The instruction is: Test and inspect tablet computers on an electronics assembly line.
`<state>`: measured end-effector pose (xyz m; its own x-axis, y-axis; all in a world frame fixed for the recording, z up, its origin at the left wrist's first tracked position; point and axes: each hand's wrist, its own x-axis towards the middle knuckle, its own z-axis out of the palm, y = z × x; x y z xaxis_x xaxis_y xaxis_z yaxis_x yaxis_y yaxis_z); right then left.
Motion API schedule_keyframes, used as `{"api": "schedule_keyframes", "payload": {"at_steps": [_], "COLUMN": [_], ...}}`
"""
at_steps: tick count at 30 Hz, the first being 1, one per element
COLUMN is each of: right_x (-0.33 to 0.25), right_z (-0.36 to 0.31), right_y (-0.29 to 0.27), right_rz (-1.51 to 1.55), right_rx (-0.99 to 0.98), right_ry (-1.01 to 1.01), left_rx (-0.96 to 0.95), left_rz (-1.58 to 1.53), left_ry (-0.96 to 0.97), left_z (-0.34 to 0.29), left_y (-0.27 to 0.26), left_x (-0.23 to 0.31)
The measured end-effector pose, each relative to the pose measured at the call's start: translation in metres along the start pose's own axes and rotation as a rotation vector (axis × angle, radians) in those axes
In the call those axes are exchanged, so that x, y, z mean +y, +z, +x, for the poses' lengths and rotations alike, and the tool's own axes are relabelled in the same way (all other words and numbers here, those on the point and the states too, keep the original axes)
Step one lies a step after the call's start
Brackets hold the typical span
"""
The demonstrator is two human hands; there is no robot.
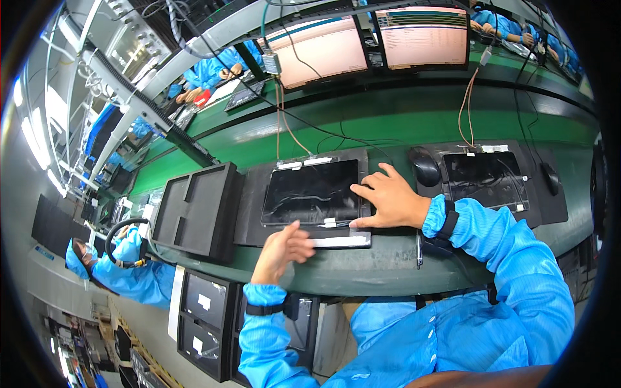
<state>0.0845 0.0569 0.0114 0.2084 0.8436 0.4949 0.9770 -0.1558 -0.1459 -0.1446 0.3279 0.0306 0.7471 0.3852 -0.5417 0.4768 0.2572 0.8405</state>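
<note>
Dark flat panel (310, 187) lies on a black mat (250, 216). Right hand (391, 200): fingers spread wide at panel's right edge, contact unclear. Left hand (282, 253): fingers loosely extended, slightly curled, just beside the near edge.

The glossy, dark rectangular display panel (312, 192) lies flat, face up, on a black mat (251, 205).

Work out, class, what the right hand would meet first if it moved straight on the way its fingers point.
The right hand points left, so it would likely first meet the dark-screened panel, near its right edge; whether it already touches there is unclear from this view.
</note>
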Motion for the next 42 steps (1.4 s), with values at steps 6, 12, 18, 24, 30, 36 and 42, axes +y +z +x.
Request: {"api": "schedule_keyframes", "payload": {"at_steps": [6,12,18,24,30,36,42], "right_x": [-0.007,-0.018,0.073,0.163,0.191,0.190,0.169], "right_z": [0.005,-0.006,-0.154,-0.312,-0.341,-0.319,-0.293], "right_y": [0.014,-0.030,-0.178,-0.233,-0.236,-0.257,-0.305], "right_rz": [-0.075,0.041,-0.059,-0.339,-0.204,-0.071,0.013], "right_rx": [-0.058,-0.271,-0.110,-0.198,-0.187,-0.216,-0.082], "right_ry": [-0.010,-0.039,0.274,0.552,0.487,0.310,0.424], "left_rx": [0.576,0.460,0.675,-0.037,-0.163,0.092,0.146], "left_rz": [1.117,1.062,1.285,0.995,1.246,1.109,1.107], "left_ry": [0.760,0.570,0.459,0.927,1.311,1.293,1.411], "left_z": [0.032,0.060,0.005,-0.050,-0.030,-0.004,-0.003], "left_y": [-0.045,-0.058,0.008,0.225,0.423,0.476,0.483], "left_x": [-0.018,-0.018,0.002,-0.018,-0.042,-0.046,-0.027]}}
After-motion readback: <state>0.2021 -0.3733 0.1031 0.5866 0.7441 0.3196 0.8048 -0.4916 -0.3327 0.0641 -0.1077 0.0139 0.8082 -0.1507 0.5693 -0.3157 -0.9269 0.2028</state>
